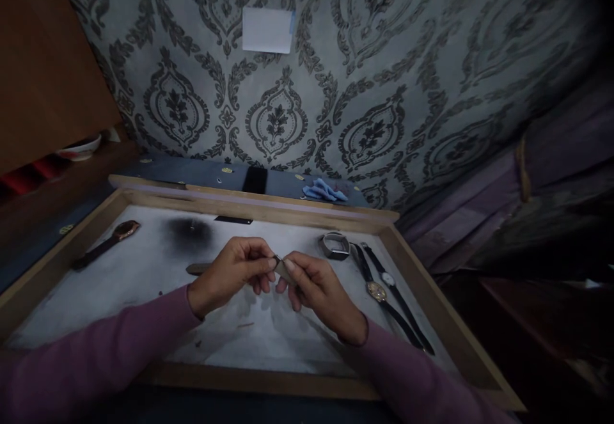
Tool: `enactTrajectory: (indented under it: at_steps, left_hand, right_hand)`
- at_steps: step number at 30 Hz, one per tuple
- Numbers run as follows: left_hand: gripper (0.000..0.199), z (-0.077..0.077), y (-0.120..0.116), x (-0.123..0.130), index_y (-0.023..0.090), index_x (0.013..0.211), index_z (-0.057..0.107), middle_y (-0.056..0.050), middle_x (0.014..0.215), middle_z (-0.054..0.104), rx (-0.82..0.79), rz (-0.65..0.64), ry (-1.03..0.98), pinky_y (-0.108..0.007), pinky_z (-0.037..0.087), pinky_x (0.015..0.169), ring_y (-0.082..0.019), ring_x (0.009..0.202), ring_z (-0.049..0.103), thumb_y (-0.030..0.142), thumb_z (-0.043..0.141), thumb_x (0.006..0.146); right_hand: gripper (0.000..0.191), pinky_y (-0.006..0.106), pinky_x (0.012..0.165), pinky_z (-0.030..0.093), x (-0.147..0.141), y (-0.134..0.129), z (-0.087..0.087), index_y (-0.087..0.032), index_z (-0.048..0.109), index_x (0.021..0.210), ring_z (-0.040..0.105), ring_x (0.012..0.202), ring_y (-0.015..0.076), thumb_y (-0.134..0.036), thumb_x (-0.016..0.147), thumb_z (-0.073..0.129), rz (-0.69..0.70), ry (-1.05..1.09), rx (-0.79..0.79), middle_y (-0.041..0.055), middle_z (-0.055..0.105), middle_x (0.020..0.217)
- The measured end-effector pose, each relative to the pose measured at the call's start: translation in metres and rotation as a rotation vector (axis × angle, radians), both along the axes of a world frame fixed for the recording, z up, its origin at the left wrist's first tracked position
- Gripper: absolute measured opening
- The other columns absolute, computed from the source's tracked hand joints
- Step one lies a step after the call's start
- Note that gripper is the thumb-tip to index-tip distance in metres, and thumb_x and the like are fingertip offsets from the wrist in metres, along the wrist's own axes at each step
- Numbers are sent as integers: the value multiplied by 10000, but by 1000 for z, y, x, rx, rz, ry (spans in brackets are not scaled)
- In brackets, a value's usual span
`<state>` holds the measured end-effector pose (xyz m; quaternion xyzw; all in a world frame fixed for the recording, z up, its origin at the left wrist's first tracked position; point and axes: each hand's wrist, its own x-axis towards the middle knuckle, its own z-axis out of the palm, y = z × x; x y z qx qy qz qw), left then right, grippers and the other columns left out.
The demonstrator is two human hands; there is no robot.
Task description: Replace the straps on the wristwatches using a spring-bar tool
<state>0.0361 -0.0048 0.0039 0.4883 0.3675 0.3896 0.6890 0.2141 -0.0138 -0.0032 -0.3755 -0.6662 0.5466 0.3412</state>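
Note:
My left hand point(242, 267) and my right hand point(316, 286) meet over the middle of the shallow wooden tray. Between them is a short grey-brown watch strap point(284, 272); the fingertips of both hands pinch its upper end, where a small shiny bit shows. The lower part of this strap lies along my right fingers. Behind my left wrist, another grey-brown strap piece point(196, 269) rests on the tray's white floor, partly hidden by the hand. Finer detail at the fingertips is too small to make out.
The wooden tray point(254, 201) has raised walls. Inside lie a brown-strapped watch point(125, 229) at left, a squarish metal watch case point(334, 245), and two dark-strapped watches point(377, 291) at right. Beyond the back wall are a black phone-like object point(255, 180) and a blue cloth point(323, 190).

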Motion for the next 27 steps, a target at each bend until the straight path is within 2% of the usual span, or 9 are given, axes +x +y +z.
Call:
enactTrajectory:
  at_steps: [7, 15, 27]
  left_hand:
    - [226, -3, 2, 0, 135, 674, 586, -4, 551, 643, -19, 22, 33, -172, 399, 401, -78, 415, 548, 309, 730, 685]
    - [210, -1, 1, 0, 133, 672, 590, -9, 559, 642, -20, 15, 51, -171, 389, 399, -78, 423, 551, 298, 720, 686]
    - [217, -1, 2, -1, 135, 675, 592, -3, 568, 648, -50, -3, 21, -171, 376, 405, -75, 429, 555, 297, 735, 692]
  right_hand:
    - [419, 163, 359, 238, 0, 1, 3, -142, 568, 742, 459, 388, 41, -523, 899, 492, 16, 11, -113, 14, 614, 649]
    - [441, 161, 357, 232, 1, 3, 2, -143, 555, 735, 448, 370, 35, -554, 885, 503, 21, 3, -147, 16, 620, 643]
    - [401, 155, 358, 236, 0, 3, 2, -139, 577, 750, 440, 370, 28, -513, 889, 529, 19, 22, -145, 4, 617, 642]
